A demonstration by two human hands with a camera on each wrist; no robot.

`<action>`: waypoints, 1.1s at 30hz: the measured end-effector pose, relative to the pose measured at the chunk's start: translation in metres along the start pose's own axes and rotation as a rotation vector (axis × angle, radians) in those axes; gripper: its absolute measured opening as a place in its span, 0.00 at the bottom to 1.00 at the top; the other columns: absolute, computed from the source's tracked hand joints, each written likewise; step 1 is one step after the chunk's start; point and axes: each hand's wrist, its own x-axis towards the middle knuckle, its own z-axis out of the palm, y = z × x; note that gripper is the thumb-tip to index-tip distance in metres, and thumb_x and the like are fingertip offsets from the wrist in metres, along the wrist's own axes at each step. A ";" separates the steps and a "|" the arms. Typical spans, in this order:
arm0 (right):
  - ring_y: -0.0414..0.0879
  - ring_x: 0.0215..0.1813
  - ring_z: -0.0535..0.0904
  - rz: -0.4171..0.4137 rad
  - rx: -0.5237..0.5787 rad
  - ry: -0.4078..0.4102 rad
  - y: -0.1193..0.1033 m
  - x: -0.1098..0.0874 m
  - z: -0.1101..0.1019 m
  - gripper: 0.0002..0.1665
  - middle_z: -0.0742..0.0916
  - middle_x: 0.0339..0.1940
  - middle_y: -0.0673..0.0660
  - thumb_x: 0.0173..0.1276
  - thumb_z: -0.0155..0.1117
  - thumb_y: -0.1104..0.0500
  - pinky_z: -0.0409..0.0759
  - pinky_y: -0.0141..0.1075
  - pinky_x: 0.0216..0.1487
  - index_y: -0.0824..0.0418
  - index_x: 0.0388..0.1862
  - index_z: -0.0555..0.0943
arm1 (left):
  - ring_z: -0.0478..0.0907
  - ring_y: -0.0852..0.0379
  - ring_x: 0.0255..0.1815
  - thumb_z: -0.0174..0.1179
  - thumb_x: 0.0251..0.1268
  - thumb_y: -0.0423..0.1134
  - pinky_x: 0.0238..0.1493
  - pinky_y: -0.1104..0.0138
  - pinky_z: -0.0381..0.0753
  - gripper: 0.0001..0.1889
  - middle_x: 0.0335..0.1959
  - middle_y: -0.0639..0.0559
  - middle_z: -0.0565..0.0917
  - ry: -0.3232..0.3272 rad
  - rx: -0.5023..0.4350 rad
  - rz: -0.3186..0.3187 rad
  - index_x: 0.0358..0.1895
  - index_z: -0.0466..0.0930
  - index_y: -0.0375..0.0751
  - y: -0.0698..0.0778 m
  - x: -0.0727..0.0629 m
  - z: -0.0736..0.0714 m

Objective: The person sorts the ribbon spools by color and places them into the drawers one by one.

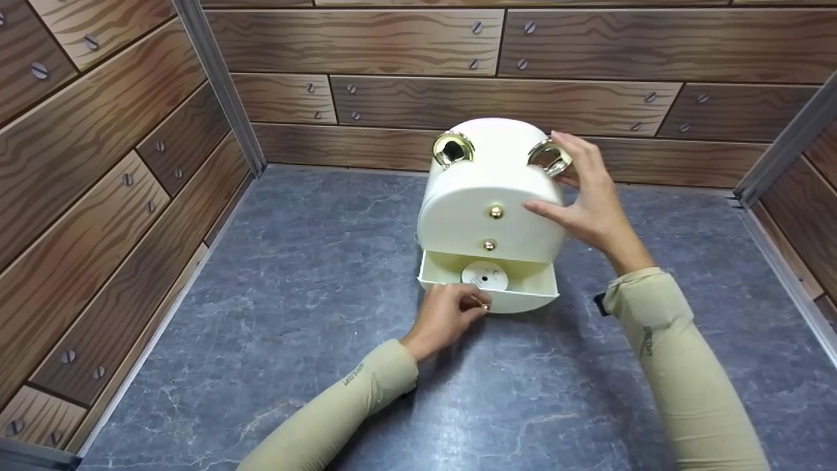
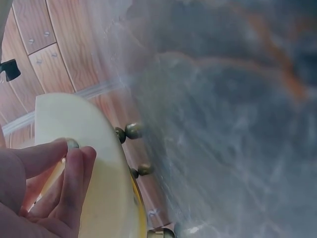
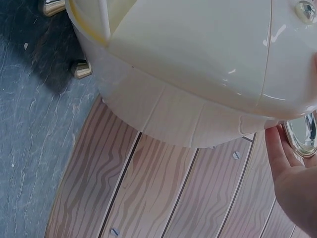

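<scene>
A cream-white rounded drawer box (image 1: 490,226) stands on the floor panel, with two gold rings (image 1: 453,149) on top and gold knobs (image 1: 496,211) down its front. Its bottom drawer (image 1: 533,278) is pulled out, and a round white disc (image 1: 484,275) with a small dark centre lies inside. My left hand (image 1: 451,314) pinches the small knob (image 2: 73,143) on that drawer's front between thumb and fingers. My right hand (image 1: 592,203) grips the box's upper right side, thumb on the front face. In the right wrist view its fingers (image 3: 278,148) reach beside the right gold ring (image 3: 303,136).
Wood-patterned walls (image 1: 418,98) with printed screws enclose the back and both sides. Grey marbled flooring (image 1: 314,248) spreads around the box. Small gold feet (image 3: 81,69) show under the box in the right wrist view.
</scene>
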 end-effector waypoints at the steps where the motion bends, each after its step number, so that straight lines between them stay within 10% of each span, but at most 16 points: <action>1: 0.57 0.78 0.65 0.001 -0.003 -0.001 0.000 0.000 0.000 0.62 0.66 0.80 0.57 0.50 0.88 0.56 0.80 0.59 0.68 0.49 0.82 0.64 | 0.90 0.63 0.40 0.73 0.60 0.30 0.45 0.77 0.86 0.09 0.39 0.55 0.93 -0.002 0.004 0.002 0.42 0.92 0.46 0.000 0.001 0.000; 33: 0.55 0.76 0.68 0.048 0.010 -0.006 -0.001 0.002 -0.002 0.63 0.68 0.78 0.57 0.47 0.90 0.58 0.84 0.50 0.63 0.50 0.81 0.66 | 0.90 0.61 0.41 0.73 0.60 0.30 0.46 0.77 0.86 0.09 0.41 0.53 0.93 -0.033 -0.008 -0.038 0.42 0.92 0.45 -0.010 0.031 -0.003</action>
